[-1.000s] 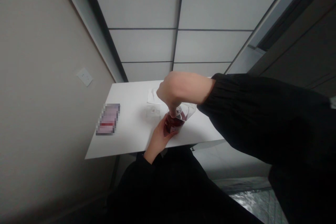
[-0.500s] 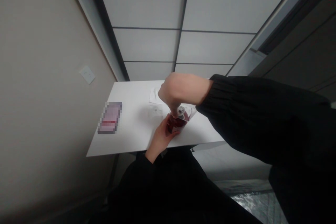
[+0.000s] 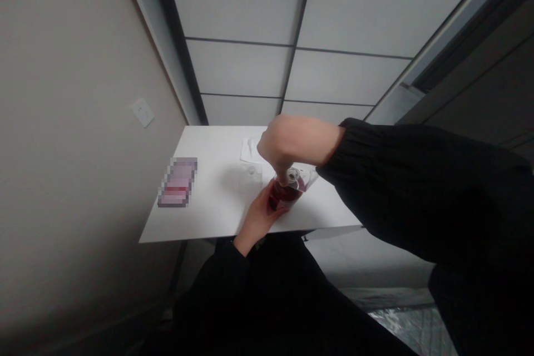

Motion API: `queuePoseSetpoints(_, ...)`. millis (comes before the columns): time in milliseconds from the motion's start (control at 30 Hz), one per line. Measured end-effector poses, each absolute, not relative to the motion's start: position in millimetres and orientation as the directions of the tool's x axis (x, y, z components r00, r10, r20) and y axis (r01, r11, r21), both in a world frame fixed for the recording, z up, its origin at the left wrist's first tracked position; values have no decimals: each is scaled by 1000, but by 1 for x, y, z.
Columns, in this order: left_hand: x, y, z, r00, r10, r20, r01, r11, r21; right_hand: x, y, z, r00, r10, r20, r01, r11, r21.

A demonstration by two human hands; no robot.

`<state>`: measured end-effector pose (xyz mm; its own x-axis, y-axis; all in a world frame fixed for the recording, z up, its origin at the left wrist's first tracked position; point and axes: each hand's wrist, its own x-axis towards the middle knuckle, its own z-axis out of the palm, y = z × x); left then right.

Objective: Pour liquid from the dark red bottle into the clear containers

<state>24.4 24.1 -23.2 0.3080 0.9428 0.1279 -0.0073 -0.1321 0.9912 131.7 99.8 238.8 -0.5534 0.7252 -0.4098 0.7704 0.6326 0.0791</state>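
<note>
A clear bottle [image 3: 285, 199] with dark red liquid inside is near the front edge of the white table. My left hand [image 3: 259, 216] is wrapped around its left side, low down. Over the top bends my right hand [image 3: 280, 144], its fingers pointing down and closed beside the round clear neck. What those fingers pinch, if anything, is hidden behind the hand. Left of the bottle is a small clear container [image 3: 250, 177] with a round opening on top. Behind that, partly covered by my right hand, lies a white paper or tissue [image 3: 249, 150].
On the left of the white table [image 3: 217, 217] lies a pixelated pinkish, phone-shaped object [image 3: 178, 182]. A wall with a socket [image 3: 142, 113] borders the left side. White panelled doors [image 3: 244, 67] stand behind the table. My legs are under its front edge.
The whole view has shifted slightly, so the table and hands appear a little further right. Both hands keep nearly the same pose at the bottle.
</note>
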Motion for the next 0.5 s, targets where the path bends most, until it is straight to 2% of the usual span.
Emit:
queuePoseSetpoints(167,23,24,-22,306,943,132,36,-150,988,109,95,250,-521,731,-442,792,606,70)
queuePoseSetpoints(233,22,24,-21,304,942,140,60,-165,984,95,86,258,-422,751,-508,809,564,162)
queuePoseSetpoints(267,22,23,-21,302,942,145,74,-175,982,88,82,261,-349,757,-552,799,549,248)
queuePoseSetpoints(367,22,23,-20,301,940,158,110,-199,974,75,73,266,-200,754,-626,696,559,451)
queuePoseSetpoints(433,23,23,-21,301,940,163,122,-207,971,75,76,262,-201,756,-623,682,564,465)
queuePoseSetpoints(500,23,23,-23,299,939,169,134,-217,967,82,85,253,-279,762,-584,737,560,379)
